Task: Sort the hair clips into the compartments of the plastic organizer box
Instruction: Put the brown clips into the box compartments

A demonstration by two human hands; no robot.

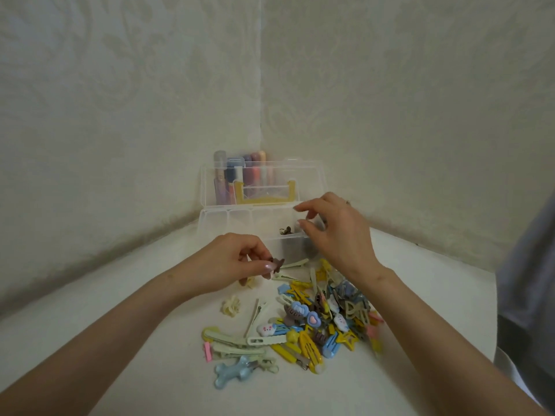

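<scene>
Pinching brown clip [275,263] with left hand [237,265]; right hand [336,232] spread over box [216,218].

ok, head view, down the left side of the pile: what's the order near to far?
blue bow clip → cream flower clip → left hand pinching a brown clip → box → bottles behind its open lid → wall

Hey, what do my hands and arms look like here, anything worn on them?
Both arms are bare, with no sleeves or watch. The left hand has glossy pale pink nail polish on the thumb. The right hand seems to wear a thin ring.
</scene>
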